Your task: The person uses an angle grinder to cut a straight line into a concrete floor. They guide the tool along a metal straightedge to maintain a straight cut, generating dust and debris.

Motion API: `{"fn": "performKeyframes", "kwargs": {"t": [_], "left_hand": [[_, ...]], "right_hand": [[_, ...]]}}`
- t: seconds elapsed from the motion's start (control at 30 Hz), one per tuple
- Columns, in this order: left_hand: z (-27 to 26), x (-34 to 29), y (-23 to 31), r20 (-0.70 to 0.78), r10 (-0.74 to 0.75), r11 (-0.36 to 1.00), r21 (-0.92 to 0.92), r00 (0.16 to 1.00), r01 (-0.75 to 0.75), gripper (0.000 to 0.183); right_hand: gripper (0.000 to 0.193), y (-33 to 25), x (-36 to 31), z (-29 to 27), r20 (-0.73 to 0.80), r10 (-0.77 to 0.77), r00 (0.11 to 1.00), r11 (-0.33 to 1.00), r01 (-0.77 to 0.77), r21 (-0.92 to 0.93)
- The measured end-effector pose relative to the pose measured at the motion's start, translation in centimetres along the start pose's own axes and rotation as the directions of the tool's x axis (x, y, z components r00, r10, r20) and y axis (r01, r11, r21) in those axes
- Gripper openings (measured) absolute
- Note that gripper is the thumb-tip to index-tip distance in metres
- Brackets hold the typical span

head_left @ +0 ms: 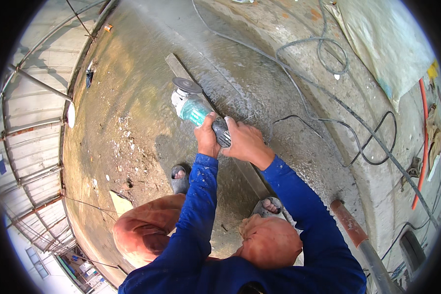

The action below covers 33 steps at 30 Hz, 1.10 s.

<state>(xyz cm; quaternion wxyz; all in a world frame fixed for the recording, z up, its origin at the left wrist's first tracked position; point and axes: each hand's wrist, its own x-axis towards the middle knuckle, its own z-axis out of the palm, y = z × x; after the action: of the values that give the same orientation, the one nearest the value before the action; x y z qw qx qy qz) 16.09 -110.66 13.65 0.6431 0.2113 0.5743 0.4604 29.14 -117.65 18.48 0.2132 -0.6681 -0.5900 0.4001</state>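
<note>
Both my hands hold a teal and grey angle grinder (196, 110) out in front of me, above the ground. My left hand (208, 136) is closed round the left side of its body, thumb on top. Round the dark rear end my right hand (247, 142) is wrapped. At the far end of the grinder sits a dark round disc (187, 85). Below it a long grey straight strip (255, 179) lies on the ground, running from near my right foot up past the disc. Whether the disc touches the strip I cannot tell.
Grey cables (299, 78) and a black cord (361, 147) loop across the concrete at right. A pale sheet (384, 44) and a red hose (423, 142) lie beyond them. A rusty pipe (349, 224) stands at lower right. Metal panel fencing (34, 103) runs along the left.
</note>
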Motion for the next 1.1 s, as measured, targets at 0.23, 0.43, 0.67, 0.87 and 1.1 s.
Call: {"fn": "performKeyframes", "kwargs": {"t": [0.23,0.43,0.67,0.87,1.1], "left_hand": [[-2.6,-4.7,0.4,0.003,-0.069,0.997,0.019,0.998,0.069,0.029],[-3.7,-2.9,-1.7,0.102,-0.139,0.985,-0.093,0.985,0.148,0.025],[-1.0,-6.0,-1.4,0.26,-0.269,0.952,-0.077,0.928,0.297,0.026],[-0.3,-7.8,-1.3,0.313,-0.344,0.931,-0.009,0.885,0.365,0.03],[0.8,-9.5,0.2,0.355,-0.332,0.925,-0.06,0.874,0.376,0.035]], "right_hand": [[0.098,1.6,-5.9,-3.6,0.211,-0.048,0.976,0.996,0.031,0.083],[0.043,4.7,-8.1,-2.4,0.143,-0.003,0.99,0.997,0.014,-0.077],[0.017,6.8,-13.7,-4.2,-0.016,0.152,0.988,0.929,-0.148,-0.34],[0.013,4.2,-17.0,-6.5,-0.068,0.245,0.967,0.852,-0.248,-0.46],[0.011,1.1,-17.9,-8.2,-0.103,0.278,0.955,0.727,-0.279,-0.628]]}}
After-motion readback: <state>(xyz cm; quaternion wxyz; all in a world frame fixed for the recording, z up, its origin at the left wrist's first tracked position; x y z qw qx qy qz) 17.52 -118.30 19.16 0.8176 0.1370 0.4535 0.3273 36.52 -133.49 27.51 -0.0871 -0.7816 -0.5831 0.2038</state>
